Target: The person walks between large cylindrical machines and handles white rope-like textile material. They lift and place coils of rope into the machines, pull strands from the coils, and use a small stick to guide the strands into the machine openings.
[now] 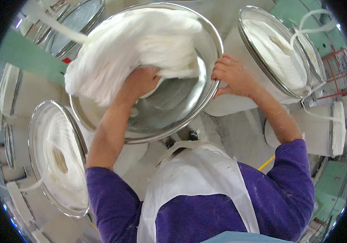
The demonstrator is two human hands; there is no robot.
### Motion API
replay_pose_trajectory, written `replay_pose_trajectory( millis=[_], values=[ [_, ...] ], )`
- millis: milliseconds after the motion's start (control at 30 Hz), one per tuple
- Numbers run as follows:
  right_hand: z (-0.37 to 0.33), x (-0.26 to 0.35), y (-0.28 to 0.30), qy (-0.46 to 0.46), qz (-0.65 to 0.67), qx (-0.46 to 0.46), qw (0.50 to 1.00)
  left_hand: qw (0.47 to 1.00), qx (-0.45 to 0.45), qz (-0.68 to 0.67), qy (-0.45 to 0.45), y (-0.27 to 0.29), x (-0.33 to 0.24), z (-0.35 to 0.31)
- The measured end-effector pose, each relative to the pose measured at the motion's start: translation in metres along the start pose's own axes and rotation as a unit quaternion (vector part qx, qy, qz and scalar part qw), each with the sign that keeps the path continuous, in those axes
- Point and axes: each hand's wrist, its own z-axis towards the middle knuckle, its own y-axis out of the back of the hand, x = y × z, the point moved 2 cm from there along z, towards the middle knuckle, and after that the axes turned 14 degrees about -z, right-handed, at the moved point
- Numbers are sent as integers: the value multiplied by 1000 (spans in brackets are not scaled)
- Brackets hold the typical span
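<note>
A large round sliver can [179, 128] with a shiny metal rim stands in front of me. A thick, fluffy mass of white cotton sliver [141, 38] fills its far left part and bulges over the left rim. Bent at the wrist inside the can, my left hand [143, 83] is closed on the lower edge of this sliver, its fingertips partly hidden by the fibre. The grey metal disc [169, 103] in the can shows bare beside it. My right hand [234, 77] grips the can's right rim, fingers over the edge and thumb below.
Other sliver cans with coiled white sliver stand close by: one at the left [62, 158], another at the far right [279, 56]. A can [76, 26] at the far left shows a bare top. Loose sliver strands [311, 30] hang at the right. Green machinery [31, 58] borders the left.
</note>
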Motion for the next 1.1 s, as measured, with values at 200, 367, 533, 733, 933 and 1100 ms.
replay_pose_trajectory(
  millis=[200, 367, 533, 733, 933, 1100],
  values=[
    [-1, 132, 33, -8, 53, 35, 998, 968, 183, 161, -58, 9, 41, -69],
    [35, 158, 37, 65, 286, 313, 903, 955, 116, 269, -51, 67, 57, -136],
    [67, 110, 1, 83, 274, 541, 790, 894, 286, 123, 322, 97, 52, -159],
    [59, 94, -50, 49, 60, 307, 949, 879, 251, -181, 363, 51, -29, -125],
    [45, 57, -50, -81, -16, 26, 996, 906, 402, 13, -131, -25, -82, -34],
    [36, 23, -30, -77, -21, 37, 996, 908, 324, -216, 158, -100, -93, 46]
  ],
)
